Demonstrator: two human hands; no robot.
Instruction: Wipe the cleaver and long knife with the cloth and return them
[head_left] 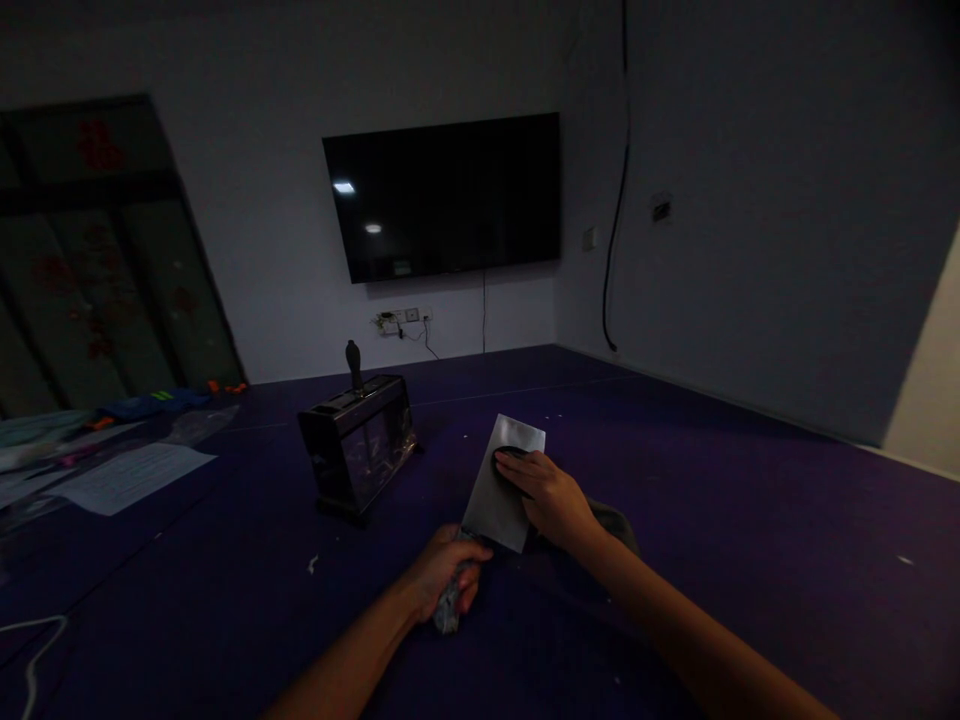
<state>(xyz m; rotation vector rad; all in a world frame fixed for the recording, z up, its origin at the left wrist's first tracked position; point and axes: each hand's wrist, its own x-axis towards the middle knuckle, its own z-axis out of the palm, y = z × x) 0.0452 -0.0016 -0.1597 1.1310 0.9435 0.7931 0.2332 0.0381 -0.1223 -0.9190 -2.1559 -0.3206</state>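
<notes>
A cleaver (501, 510) with a broad metal blade is held up over the purple surface, blade pointing away from me. My left hand (448, 572) is closed round its handle (448, 608), which looks wrapped in a greyish covering. My right hand (553, 497) presses a dark rounded pad (510, 462) against the blade's flat face. The fingers cover much of the pad, so its exact kind cannot be made out. Beyond my left hand stands a black knife block (352, 450) with clear side panels. One dark knife handle (354, 362) sticks up from it.
Behind my right wrist lies a dark greyish object (616, 522), partly hidden. Paper sheets (139, 475), clear plastic (199, 425) and cloth items lie to the left. A white cable (45, 640) is at lower left. A television (450, 200) hangs on the far wall.
</notes>
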